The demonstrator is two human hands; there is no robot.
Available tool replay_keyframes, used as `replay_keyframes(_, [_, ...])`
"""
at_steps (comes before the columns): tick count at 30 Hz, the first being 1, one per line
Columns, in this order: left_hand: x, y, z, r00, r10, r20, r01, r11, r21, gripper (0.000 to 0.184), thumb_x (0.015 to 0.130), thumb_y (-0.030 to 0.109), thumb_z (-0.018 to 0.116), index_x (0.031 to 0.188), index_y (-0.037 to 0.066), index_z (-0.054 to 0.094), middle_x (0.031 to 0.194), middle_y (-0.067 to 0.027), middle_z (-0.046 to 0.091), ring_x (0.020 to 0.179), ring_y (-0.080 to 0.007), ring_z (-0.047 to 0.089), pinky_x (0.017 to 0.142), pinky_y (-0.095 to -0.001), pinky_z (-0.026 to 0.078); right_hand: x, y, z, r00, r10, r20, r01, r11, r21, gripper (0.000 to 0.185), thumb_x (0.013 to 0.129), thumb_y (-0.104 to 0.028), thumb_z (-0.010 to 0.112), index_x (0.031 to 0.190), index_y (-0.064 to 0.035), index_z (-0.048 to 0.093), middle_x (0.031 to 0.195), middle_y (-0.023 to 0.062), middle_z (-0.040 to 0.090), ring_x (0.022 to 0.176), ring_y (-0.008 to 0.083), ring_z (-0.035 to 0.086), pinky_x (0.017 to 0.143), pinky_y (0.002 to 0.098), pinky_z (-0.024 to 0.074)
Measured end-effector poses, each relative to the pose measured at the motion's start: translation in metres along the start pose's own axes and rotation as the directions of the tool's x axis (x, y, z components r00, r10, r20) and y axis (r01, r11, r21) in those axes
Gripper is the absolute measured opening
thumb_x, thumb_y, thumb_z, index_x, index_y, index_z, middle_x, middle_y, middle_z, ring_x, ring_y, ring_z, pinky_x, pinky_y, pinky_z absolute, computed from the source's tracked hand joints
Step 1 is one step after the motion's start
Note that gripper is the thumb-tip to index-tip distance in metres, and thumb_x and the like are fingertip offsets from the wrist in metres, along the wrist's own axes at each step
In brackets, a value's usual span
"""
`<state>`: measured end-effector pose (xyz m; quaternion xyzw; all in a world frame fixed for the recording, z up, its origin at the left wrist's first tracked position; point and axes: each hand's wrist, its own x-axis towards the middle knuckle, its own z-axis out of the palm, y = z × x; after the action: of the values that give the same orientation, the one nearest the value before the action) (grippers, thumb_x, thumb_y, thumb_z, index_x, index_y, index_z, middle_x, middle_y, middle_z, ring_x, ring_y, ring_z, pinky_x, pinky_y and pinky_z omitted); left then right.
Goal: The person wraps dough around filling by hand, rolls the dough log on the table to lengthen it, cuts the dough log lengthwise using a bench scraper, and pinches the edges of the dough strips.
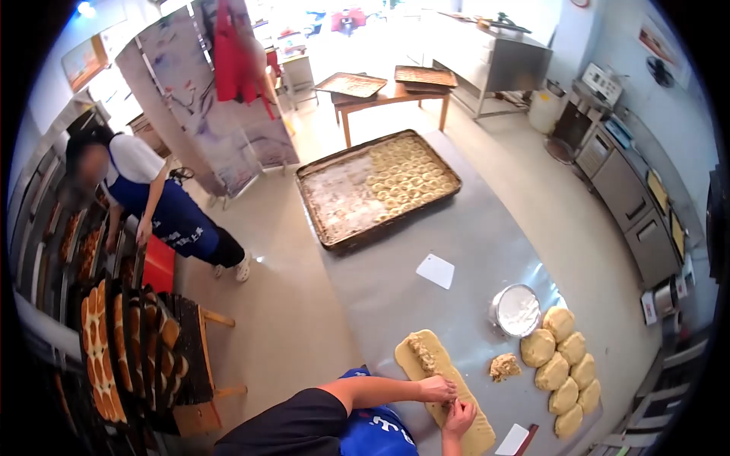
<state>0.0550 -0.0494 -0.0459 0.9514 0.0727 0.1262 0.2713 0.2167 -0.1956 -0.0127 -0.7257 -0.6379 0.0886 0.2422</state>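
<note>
Clearly, in the head view, a long dough sheet (447,368) was laid on the metal table (380,292), with a strip of filling (421,354) along its far part. Over the sheet, the left hand (438,389) and right hand (458,417) were held close together, fingers curled inward; whether anything was pinched could not be told. Dough balls (552,377) were grouped to the right.
</note>
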Motion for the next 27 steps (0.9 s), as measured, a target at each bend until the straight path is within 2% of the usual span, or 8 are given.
replay_keyframes(6, [-0.004, 0.008, 0.001, 0.944, 0.105, -0.313, -0.062, 0.988, 0.144, 0.026, 0.089, 0.019, 0.068, 0.112, 0.007, 0.071, 0.114, -0.007, 0.074, 0.115, -0.0277, 0.071, 0.095, -0.0406, 0.06, -0.026, 0.0, -0.004, 0.99, 0.075, -0.122, -0.082, 0.995, -0.052, 0.041, 0.103, -0.04, 0.068, 0.12, -0.0051, 0.081, 0.108, 0.0121, 0.066, 0.102, 0.0367, 0.06, 0.093, 0.0525, 0.0487])
replay_keyframes(10, [-0.001, 0.006, 0.003, 0.995, -0.1, -0.019, 0.101, 0.99, 0.095, 0.033, 0.091, 0.021, 0.069, 0.122, 0.01, 0.073, 0.115, -0.0066, 0.074, 0.115, -0.0259, 0.072, 0.078, -0.0396, 0.064, -0.028, 0.009, 0.003, 0.99, 0.08, -0.112, -0.1, 0.979, -0.179, 0.043, 0.1, -0.04, 0.072, 0.127, -0.0075, 0.08, 0.122, 0.0206, 0.068, 0.116, 0.0426, 0.061, 0.104, 0.0551, 0.0471])
replay_keyframes(11, [0.004, 0.015, -0.021, 0.976, -0.173, 0.135, 0.158, 0.981, 0.112, 0.045, 0.086, 0.025, 0.077, 0.128, 0.009, 0.071, 0.124, -0.0082, 0.073, 0.123, -0.0279, 0.07, 0.083, -0.0412, 0.064, -0.026, 0.005, -0.003, 0.986, 0.114, -0.118, -0.128, 0.985, -0.117, 0.058, 0.1, -0.05, 0.072, 0.138, -0.0063, 0.074, 0.132, 0.0234, 0.066, 0.121, 0.0446, 0.061, 0.106, 0.0545, 0.0475])
replay_keyframes(12, [-0.004, 0.017, -0.031, 0.993, -0.109, -0.054, 0.109, 0.994, -0.003, 0.064, 0.08, 0.027, 0.086, 0.138, 0.008, 0.065, 0.139, -0.0115, 0.068, 0.135, -0.0315, 0.064, 0.1, -0.0433, 0.061, -0.012, -0.012, -0.022, 0.972, 0.207, -0.111, -0.203, 0.978, 0.04, 0.071, 0.098, -0.055, 0.072, 0.147, -0.0047, 0.066, 0.134, 0.0231, 0.065, 0.121, 0.045, 0.061, 0.106, 0.0532, 0.0487])
replay_keyframes(14, [-0.011, 0.029, -0.057, 0.972, -0.224, -0.074, 0.199, 0.946, -0.257, 0.083, 0.08, 0.027, 0.091, 0.153, 0.006, 0.057, 0.157, -0.0161, 0.059, 0.147, -0.0349, 0.055, 0.123, -0.0447, 0.046, 0.007, -0.012, -0.038, 0.953, 0.263, -0.154, -0.257, 0.965, 0.058, 0.064, 0.098, -0.039, 0.078, 0.149, -0.0023, 0.062, 0.13, 0.0218, 0.066, 0.122, 0.0442, 0.061, 0.107, 0.0516, 0.0494])
replay_keyframes(17, [-0.02, 0.04, -0.097, 0.945, -0.279, -0.17, 0.239, 0.945, -0.222, 0.063, 0.088, 0.024, 0.087, 0.144, 0.004, 0.067, 0.142, -0.0191, 0.071, 0.136, -0.0343, 0.066, 0.117, -0.0443, 0.052, 0.04, 0.007, -0.027, 0.881, 0.409, -0.236, -0.4, 0.912, 0.086, 0.065, 0.094, -0.02, 0.081, 0.152, -0.0018, 0.059, 0.135, 0.0213, 0.064, 0.124, 0.044, 0.06, 0.109, 0.0519, 0.0485])
replay_keyframes(22, [-0.051, 0.026, -0.145, 0.825, -0.544, -0.152, 0.449, 0.794, -0.409, 0.036, 0.096, 0.021, 0.081, 0.13, 0.011, 0.078, 0.111, -0.0162, 0.081, 0.097, -0.0363, 0.078, 0.083, -0.0444, 0.063, 0.142, 0.02, -0.024, 0.843, 0.426, -0.33, -0.495, 0.854, -0.16, 0.093, 0.086, -0.033, 0.089, 0.163, -0.0055, 0.044, 0.155, 0.0238, 0.049, 0.138, 0.0461, 0.05, 0.118, 0.062, 0.0376])
replay_keyframes(27, [-0.091, 0.009, -0.169, 0.753, -0.649, -0.11, 0.58, 0.734, -0.354, 0.032, 0.096, 0.019, 0.081, 0.127, 0.013, 0.08, 0.105, -0.0168, 0.081, 0.093, -0.0356, 0.078, 0.08, -0.0439, 0.062, 0.174, 0.055, -0.013, 0.975, 0.219, 0.024, -0.191, 0.894, -0.405, 0.092, 0.083, -0.039, 0.091, 0.161, -0.0193, 0.047, 0.147, 0.0194, 0.05, 0.136, 0.0432, 0.05, 0.116, 0.0615, 0.0379])
